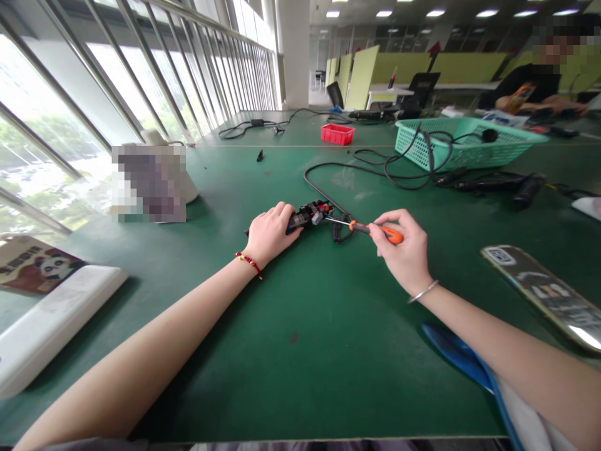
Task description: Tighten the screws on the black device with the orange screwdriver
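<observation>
The left hand point(272, 230) is gripping a black cylindrical device with exposed red and grey parts at one end point(300, 219). The device is lying midway between the left and right edges of the green-topped desk point(300, 376), well in from the near edge. The right hand point(404, 241) is pinching the handle of an orange-and-black screwdriver with a thin metal shaft point(361, 228), which is pointing leftward at the exposed end; whether its tip is touching is too small to tell. A thin black cable point(328, 164) is curving behind the device and looping toward a mint-green slatted plastic basket point(498, 153), which is sitting toward the far right corner. A small red plastic bin point(337, 134) is standing toward the far edge. A phone in a patterned, shiny-rimmed case point(544, 288) is lying by the right edge, while a long white block point(61, 319) is resting along the left edge.
</observation>
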The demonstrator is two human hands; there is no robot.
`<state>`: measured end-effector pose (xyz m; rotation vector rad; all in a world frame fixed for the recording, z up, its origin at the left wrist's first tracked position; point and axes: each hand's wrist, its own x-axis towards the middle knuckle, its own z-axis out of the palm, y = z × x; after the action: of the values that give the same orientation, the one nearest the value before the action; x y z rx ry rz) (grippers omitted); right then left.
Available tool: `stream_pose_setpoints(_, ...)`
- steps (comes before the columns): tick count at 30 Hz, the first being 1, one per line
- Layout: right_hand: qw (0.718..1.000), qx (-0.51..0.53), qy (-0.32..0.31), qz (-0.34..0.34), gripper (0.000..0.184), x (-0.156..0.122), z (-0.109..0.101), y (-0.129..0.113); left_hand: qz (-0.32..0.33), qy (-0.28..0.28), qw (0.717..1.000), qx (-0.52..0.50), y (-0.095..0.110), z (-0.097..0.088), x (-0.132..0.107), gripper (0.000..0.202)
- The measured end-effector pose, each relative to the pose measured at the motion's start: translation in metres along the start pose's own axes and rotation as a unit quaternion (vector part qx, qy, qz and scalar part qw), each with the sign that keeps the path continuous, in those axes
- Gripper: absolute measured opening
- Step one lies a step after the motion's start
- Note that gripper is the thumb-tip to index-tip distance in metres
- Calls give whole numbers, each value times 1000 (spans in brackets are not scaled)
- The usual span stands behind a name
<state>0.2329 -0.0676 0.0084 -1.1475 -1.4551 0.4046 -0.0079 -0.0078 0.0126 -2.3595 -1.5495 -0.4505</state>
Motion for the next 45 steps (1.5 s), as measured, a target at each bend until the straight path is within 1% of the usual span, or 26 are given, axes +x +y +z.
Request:
stream_pose_setpoints(2, 999, 1, -29, 13, 15, -1, 0, -1, 1, 2, 1000, -1, 0, 0, 0, 26)
stream_pose_setpoints(3, 1000, -7, -28, 4, 15, -1, 0, -1, 1, 4, 1000, -2, 0, 0, 0, 26)
stream_pose_setpoints(4, 1000, -17, -18, -13, 15, -1, 0, -1, 1, 4, 1000, -2, -1, 0, 0, 26)
stream_pose_setpoints(7, 995, -48, 40, -77, 27, 1, 0, 1, 2, 5, 1000, -1, -1, 0, 1, 27)
stream_pose_setpoints(9, 992, -51, 59, -94, 31, 1, 1, 1, 1, 5, 1000, -2, -1, 1, 1, 27)
stream_pose_setpoints(11, 995, -42, 46, -73, 26, 1, 0, 0, 0, 5, 1000, -4, 0, 0, 1, 27)
stream_pose_setpoints(13, 999, -37, 11, -30, 19, -1, -1, -2, 1, 4, 1000, -6, 0, 0, 1, 27)
stream_pose_setpoints(15, 999, -40, -21, 6, 19, -2, -2, -3, 0, 3, 1000, -4, 0, 0, 1, 27)
stream_pose_setpoints(17, 999, -39, -30, 15, 20, -2, -2, -3, 0, 0, 1000, 0, -1, -1, 1, 27)
stream_pose_setpoints(19, 999, -35, -9, -3, 21, -1, -2, -1, 0, -3, 1000, 3, -1, -1, 1, 27)
stream_pose_setpoints(22, 996, -41, 43, -64, 32, 2, 0, 2, 3, 0, 1000, 5, -2, -1, 1, 28)
stream_pose_setpoints(24, 993, -42, 59, -92, 35, 2, 1, 3, 5, 1, 1000, 4, -2, -1, 1, 28)
stream_pose_setpoints(26, 994, -42, 48, -90, 30, 1, 0, 3, 5, 0, 1000, 3, -2, -1, 0, 28)
stream_pose_setpoints(29, 998, -47, -10, -46, 22, 0, -2, 1, 2, -4, 1000, 3, -2, -1, 0, 28)
stream_pose_setpoints(30, 998, -49, -27, -31, 23, 0, -3, 0, 1, -6, 1000, 2, -2, -1, 1, 28)
stream_pose_setpoints(32, 998, -55, -39, -12, 29, -1, -5, -1, 0, -7, 1000, 2, -2, -1, 1, 28)
stream_pose_setpoints(35, 996, -75, -39, -11, 28, -2, -5, -3, 1, -1, 1000, 1, -3, 0, 1, 28)
stream_pose_setpoints(37, 996, -71, -33, -32, 26, -2, -3, -4, -1, 2, 1000, 2, -3, 0, 1, 28)
stream_pose_setpoints(40, 996, -50, -4, -79, 39, -3, -1, -3, -4, -2, 1000, 1, -2, 0, 1, 28)
stream_pose_setpoints(42, 994, -42, 20, -98, 42, -2, 0, -2, -4, -5, 1000, -1, -2, 0, 1, 28)
stream_pose_setpoints(44, 994, -40, 39, -95, 38, -1, 0, -1, -3, -4, 1000, -2, -2, 0, 1, 28)
stream_pose_setpoints(45, 995, -41, 39, -83, 32, -1, 0, 0, -2, -2, 1000, -2, -2, 0, 1, 28)
